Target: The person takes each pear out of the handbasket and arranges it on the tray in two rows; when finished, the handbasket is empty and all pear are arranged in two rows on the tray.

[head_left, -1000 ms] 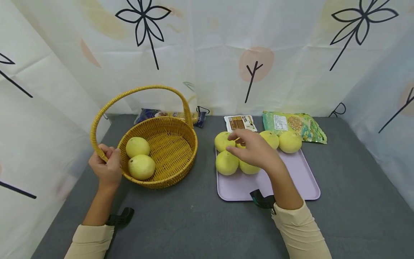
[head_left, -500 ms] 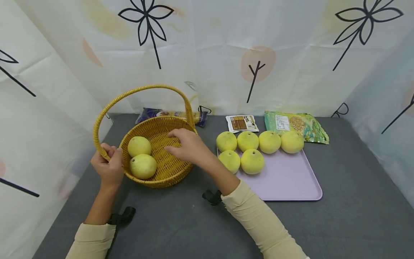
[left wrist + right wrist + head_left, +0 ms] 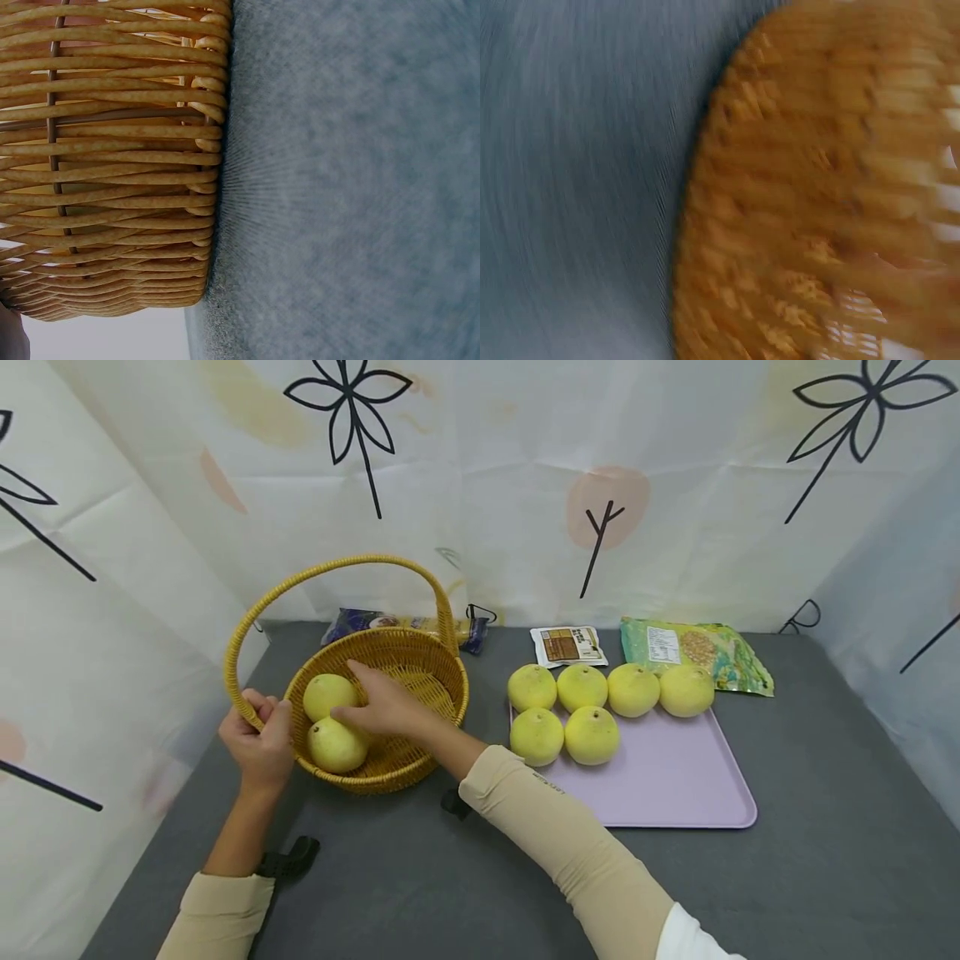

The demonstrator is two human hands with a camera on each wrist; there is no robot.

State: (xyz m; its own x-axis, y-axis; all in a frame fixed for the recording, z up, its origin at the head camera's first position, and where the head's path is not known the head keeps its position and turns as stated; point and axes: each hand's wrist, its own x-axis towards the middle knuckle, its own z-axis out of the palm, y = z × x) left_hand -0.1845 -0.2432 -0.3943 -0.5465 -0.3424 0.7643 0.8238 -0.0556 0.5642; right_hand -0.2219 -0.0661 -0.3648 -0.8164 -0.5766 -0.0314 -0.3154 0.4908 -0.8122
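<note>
My left hand (image 3: pixel 261 739) grips the lower left end of the arched handle (image 3: pixel 234 660) of a yellow woven basket (image 3: pixel 405 768). Two round yellow-green grapefruits lie in the basket's left side: a rear grapefruit (image 3: pixel 324 695) and a front grapefruit (image 3: pixel 336 747). My right hand (image 3: pixel 390 703) reaches into the basket from the right, its thumb and fingers spread beside the rear fruit. Whether it touches the fruit is unclear. Both wrist views show mostly the basket's woven side (image 3: pixel 112 172), blurred in the right wrist view.
To the right, a lilac tray (image 3: pixel 675 785) bears several more grapefruits (image 3: pixel 592 735) at its back and left. Behind lie a blue packet (image 3: pixel 352 623), a small white-brown packet (image 3: pixel 567 646) and a green bag (image 3: pixel 720 652). A printed cloth (image 3: pixel 510 485) hangs behind the grey table (image 3: pixel 420 877).
My right hand has moved left from above the tray's grapefruits, over the basket, to the fruits inside it. My left hand keeps its hold on the handle. The view has shifted slightly.
</note>
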